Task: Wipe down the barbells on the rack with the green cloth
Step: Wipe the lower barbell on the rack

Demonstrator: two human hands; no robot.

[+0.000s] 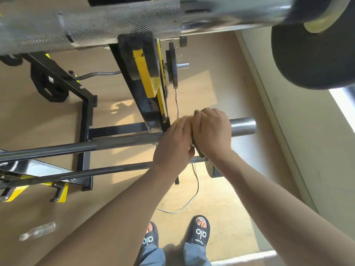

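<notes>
Near: slippers (199,232) on tan floor (115,104), clear bottle (37,231) lying left, cable (192,198) trailing past the feet.

Low bar (107,168) with small plate (212,169) on its right end, partly hidden by the forearms.

Mid bar (107,141) next, lying across the rack (87,116). Both hands at its right end, just inboard of the bare sleeve (243,125).

Left hand (173,143): fingers curled round the bar beside the cloth, ring visible. Looks like steadying.

Right hand (213,131): curled over the cloth (197,149), clamping it round the bar. Only a dark green sliver showing between and under the hands; rest covered.

Handling, judged:
- Cloth soft, light, limp. Bunches easily, so needs a full wrap under the palm, not a fingertip pinch.
- Bar stiff, heavy, smooth steel. Probably rolls in its cradle under a twist, hence the second hand holding it.
- Sleeve slick, low friction. Cloth should slide freely there.
- Knurled sections likely snag the fabric. Slower strokes, firmer squeeze.
- No lifting needed. Wipe in place along the length.

Far: top bar (90,22) close to camera, blurred, knurl clear, big plate (315,54) on the right end. Curl bar (99,74) and floor plates (50,87) behind the rack.
</notes>
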